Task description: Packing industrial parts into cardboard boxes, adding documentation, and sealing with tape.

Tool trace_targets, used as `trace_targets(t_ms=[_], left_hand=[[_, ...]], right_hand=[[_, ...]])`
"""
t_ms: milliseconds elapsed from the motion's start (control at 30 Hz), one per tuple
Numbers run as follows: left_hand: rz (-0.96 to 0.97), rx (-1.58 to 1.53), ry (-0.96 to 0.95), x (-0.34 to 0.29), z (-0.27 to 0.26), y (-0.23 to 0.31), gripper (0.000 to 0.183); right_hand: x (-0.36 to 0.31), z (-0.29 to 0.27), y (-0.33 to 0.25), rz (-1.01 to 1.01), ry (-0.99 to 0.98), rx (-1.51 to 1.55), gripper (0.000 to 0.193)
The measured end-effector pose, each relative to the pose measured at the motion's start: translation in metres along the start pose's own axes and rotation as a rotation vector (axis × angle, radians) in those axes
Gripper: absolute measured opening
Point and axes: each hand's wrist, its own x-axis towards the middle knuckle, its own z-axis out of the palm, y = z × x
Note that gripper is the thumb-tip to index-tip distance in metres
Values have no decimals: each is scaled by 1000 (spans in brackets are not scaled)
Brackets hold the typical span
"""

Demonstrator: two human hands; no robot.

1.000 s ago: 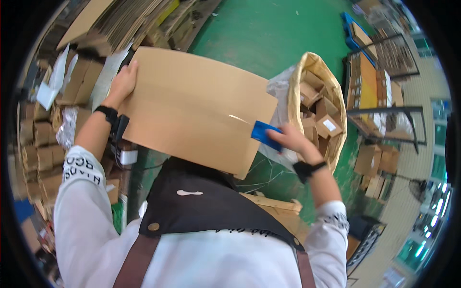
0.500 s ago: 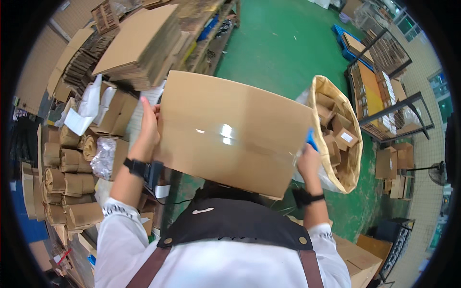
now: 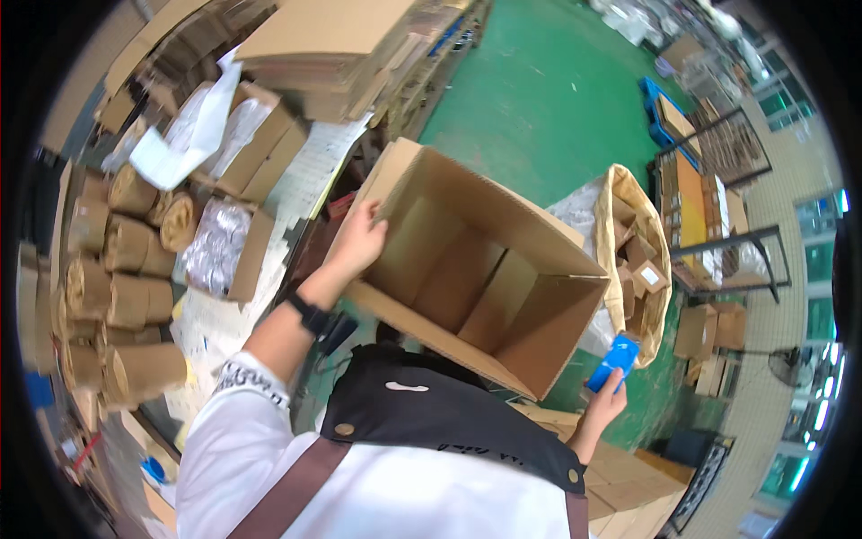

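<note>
An open, empty cardboard box (image 3: 449, 193) is tilted in front of me, its inside facing up toward me. My left hand (image 3: 357, 239) grips its left wall, the fingers hooked over the rim and closed on the cardboard. Off the box's right near corner, my right hand (image 3: 605, 410) is closed round a blue tape dispenser (image 3: 617, 361). That hand stands apart from the box. What bears the box underneath is hidden.
A cream sack (image 3: 666, 269) of small cartons stands to the right. On the left table are paper-wrapped rolls (image 3: 139, 296), a carton of clear-wrapped items (image 3: 215, 247) and stacked cardboard sheets (image 3: 314, 45). A metal rack (image 3: 727, 238) stands far right.
The box has turned over, from its taped closed face to its open inside. My left hand has moved onto its rim; my right hand has drawn off it, down and right, with the dispenser.
</note>
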Motion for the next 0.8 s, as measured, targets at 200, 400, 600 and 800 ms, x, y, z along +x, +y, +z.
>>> trace_targets(t_ms=[200,400,600,800], left_hand=[[121,185,279,23,4,9,52],[0,-496,-579,-127,-34,145,52],[-173,-245,258,-233,-66,69,49],[-592,491,813,-302,-130,-52,60]], right_hand=[[-25,35,-110,-336,-455,549,35],[-65,116,-158,-1206,-1055,-46,37],[-52,100,-122,-968,-1280,-54,77],[12,60,-11,-682,-1280,-594,53]])
